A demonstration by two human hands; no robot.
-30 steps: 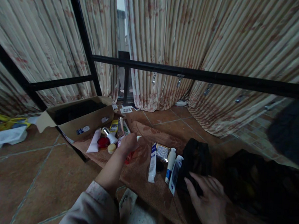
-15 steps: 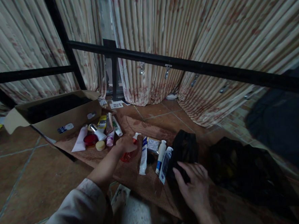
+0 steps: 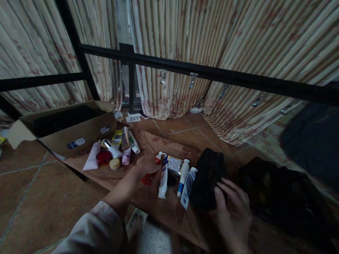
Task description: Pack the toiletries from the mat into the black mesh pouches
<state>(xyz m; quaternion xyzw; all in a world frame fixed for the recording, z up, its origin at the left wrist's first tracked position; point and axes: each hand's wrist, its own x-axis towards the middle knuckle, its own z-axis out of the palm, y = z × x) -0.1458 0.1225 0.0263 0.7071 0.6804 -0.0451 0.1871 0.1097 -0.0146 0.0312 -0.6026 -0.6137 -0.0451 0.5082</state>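
My left hand [image 3: 147, 166] is closed around a red bottle [image 3: 147, 179] with a white top, standing on the brown cloth; its middle is hidden by my fingers. Just right of it lies a white and blue tube [image 3: 163, 180], then a glittery silver case [image 3: 174, 165], a dark round item [image 3: 171, 180], a white and blue bottle [image 3: 183, 177] and another tube [image 3: 188, 187]. At the right side of a black pouch [image 3: 208, 179] is my right hand [image 3: 235, 207], its fingers apart and fingertips at the pouch's edge. Nothing shows in it.
Left on the cloth [image 3: 171, 142] are a pink tube [image 3: 92, 156], a red round container [image 3: 103, 157], a small cream jar [image 3: 114, 164] and several other tubes. An open cardboard box [image 3: 62, 141] stands behind them. Black bags [image 3: 286, 195] lie right; a black rail [image 3: 173, 64] crosses ahead.
My left hand and the red bottle have shifted right, close to the white and blue tube. My right hand has moved right, from the pouch's front to its right edge.
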